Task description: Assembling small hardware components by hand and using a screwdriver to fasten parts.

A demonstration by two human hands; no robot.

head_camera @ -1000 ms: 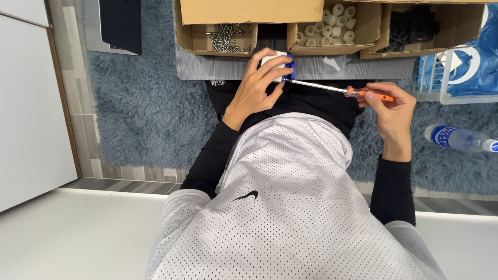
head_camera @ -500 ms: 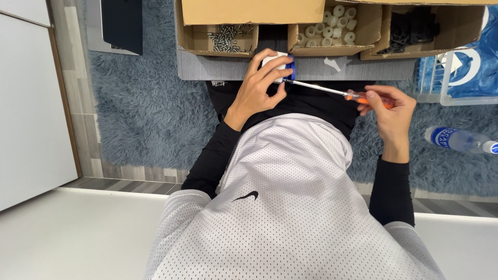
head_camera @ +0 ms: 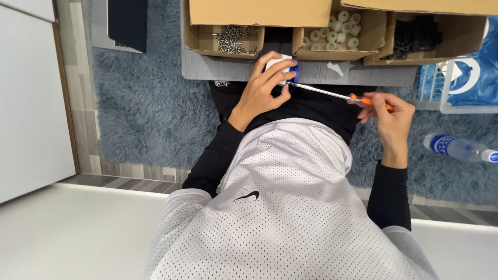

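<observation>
Left hand (head_camera: 262,88): fingers (head_camera: 274,71) clenched around a small white part (head_camera: 277,66) with a blue piece (head_camera: 294,72) on its right side. The part is held just above the near edge of the grey worktop (head_camera: 249,70), over the person's lap.

Right hand (head_camera: 391,116): fingers (head_camera: 369,106) grasping the orange handle of a screwdriver (head_camera: 342,96). The shaft runs from the handle leftward and slightly up, and its tip meets the blue piece at the part. The handle lies well right of the part, off the worktop edge.

Placement relative to the part:
- Directly behind it, on the worktop, a row of open cardboard boxes. The box of screws (head_camera: 225,39) sits behind and to the left. The box of white rollers (head_camera: 340,36) sits just behind and to the right. The box of black pieces (head_camera: 415,41) sits farther right.
- A small white scrap (head_camera: 334,68) lies on the worktop right of the part.
- A white wire basket (head_camera: 441,91) with a blue bag (head_camera: 474,72) stands far right.
- A plastic bottle (head_camera: 459,148) lies on its side on the blue rug (head_camera: 150,109), far right and nearer the person.
- A dark panel (head_camera: 127,23) stands far left, beyond the rug.
</observation>
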